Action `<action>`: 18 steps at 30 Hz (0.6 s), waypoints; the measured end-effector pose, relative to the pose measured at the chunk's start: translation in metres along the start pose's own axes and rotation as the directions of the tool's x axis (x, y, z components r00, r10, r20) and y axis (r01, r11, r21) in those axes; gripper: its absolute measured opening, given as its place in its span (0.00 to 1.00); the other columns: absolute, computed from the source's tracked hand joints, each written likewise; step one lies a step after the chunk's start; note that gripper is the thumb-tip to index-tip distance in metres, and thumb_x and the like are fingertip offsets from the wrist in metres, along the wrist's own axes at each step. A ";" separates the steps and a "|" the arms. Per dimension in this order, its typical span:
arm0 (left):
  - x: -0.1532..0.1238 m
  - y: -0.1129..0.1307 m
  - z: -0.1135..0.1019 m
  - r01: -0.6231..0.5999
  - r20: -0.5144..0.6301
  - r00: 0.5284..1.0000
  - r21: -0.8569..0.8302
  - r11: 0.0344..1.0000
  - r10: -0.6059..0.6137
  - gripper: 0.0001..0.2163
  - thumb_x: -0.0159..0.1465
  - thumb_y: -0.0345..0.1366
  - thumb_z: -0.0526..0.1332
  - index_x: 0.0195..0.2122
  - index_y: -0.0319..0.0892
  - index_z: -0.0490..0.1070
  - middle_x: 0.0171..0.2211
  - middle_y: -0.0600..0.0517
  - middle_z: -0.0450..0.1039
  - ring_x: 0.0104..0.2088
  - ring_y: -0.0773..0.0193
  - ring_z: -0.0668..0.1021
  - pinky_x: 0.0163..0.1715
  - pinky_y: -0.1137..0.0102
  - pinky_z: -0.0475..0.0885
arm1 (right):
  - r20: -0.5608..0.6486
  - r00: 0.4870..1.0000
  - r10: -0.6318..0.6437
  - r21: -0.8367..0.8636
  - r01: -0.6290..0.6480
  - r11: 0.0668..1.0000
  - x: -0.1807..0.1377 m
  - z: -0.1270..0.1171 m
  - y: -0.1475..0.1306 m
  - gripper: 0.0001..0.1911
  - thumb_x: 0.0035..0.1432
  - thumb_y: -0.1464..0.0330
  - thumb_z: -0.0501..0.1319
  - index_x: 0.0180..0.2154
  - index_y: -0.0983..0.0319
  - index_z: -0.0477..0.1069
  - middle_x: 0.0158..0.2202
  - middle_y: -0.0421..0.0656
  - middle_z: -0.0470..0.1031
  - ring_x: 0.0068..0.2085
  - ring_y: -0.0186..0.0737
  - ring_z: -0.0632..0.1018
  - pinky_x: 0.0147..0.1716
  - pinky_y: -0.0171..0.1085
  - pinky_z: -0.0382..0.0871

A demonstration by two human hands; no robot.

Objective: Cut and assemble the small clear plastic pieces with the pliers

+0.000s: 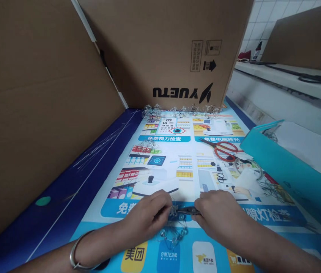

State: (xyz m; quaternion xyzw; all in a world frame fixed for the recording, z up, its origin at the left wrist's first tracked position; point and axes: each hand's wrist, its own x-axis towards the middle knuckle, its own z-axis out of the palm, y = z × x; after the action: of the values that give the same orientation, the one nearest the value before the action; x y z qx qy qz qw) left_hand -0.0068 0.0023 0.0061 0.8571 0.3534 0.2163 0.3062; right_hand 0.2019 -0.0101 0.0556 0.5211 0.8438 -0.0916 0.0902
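My left hand (pixel 149 216) is closed in a pinch on a thin wire piece strung with clear beads (pixel 173 233), which hangs and rests on the printed poster (pixel 166 159). My right hand (pixel 220 214) is wrapped round small pliers (pixel 187 210) whose tip points left and meets the wire between both hands. A metal bangle (pixel 76 254) sits on my left wrist. The pliers' handles are hidden inside my right fist.
Red-handled scissors (pixel 224 149) lie on the poster beyond my right hand. A row of finished clear bead pieces (pixel 180 110) lines the foot of the cardboard box (pixel 163 49). A teal box (pixel 285 170) stands at the right, cardboard panel (pixel 35 106) at the left, loose wires (pixel 100 146) beside it.
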 end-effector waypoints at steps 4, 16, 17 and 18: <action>-0.001 -0.001 0.002 -0.008 0.004 1.000 0.015 1.000 0.008 0.05 0.62 0.26 0.47 0.31 0.42 0.58 0.30 0.51 0.64 0.30 0.66 0.68 0.29 0.71 0.63 | 0.031 1.000 0.001 -0.005 -0.001 1.000 0.003 -0.005 0.002 0.11 0.52 0.60 0.59 0.25 0.61 0.72 0.25 0.43 0.72 0.26 0.40 0.72 0.22 0.33 0.55; -0.004 0.003 0.003 -0.068 0.012 0.998 0.043 0.997 0.068 0.05 0.61 0.26 0.48 0.32 0.42 0.58 0.30 0.52 0.64 0.30 0.66 0.67 0.29 0.72 0.63 | 0.102 0.994 -0.033 -0.017 0.035 0.999 0.006 -0.010 0.002 0.13 0.51 0.60 0.58 0.25 0.63 0.72 0.24 0.46 0.73 0.27 0.43 0.74 0.22 0.34 0.56; -0.004 0.004 0.003 -0.060 0.011 0.998 0.054 0.997 0.059 0.05 0.61 0.26 0.48 0.32 0.42 0.58 0.30 0.52 0.64 0.30 0.66 0.67 0.29 0.72 0.62 | 0.097 0.995 -0.032 -0.019 0.034 0.999 0.006 -0.010 0.001 0.13 0.51 0.60 0.58 0.25 0.63 0.72 0.24 0.46 0.73 0.27 0.43 0.74 0.22 0.34 0.56; -0.004 0.004 0.003 -0.047 0.008 0.999 0.071 0.996 0.047 0.05 0.61 0.26 0.48 0.32 0.42 0.58 0.30 0.52 0.64 0.29 0.66 0.67 0.28 0.72 0.62 | 0.091 0.995 -0.033 -0.020 0.035 0.999 0.005 -0.010 0.000 0.12 0.52 0.61 0.58 0.25 0.62 0.71 0.24 0.45 0.73 0.27 0.43 0.74 0.22 0.34 0.56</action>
State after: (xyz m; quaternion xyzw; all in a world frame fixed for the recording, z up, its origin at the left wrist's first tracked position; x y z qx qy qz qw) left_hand -0.0059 -0.0041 0.0057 0.8762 0.3397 0.2081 0.2713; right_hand 0.1996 -0.0035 0.0636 0.5012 0.8484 -0.1075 0.1322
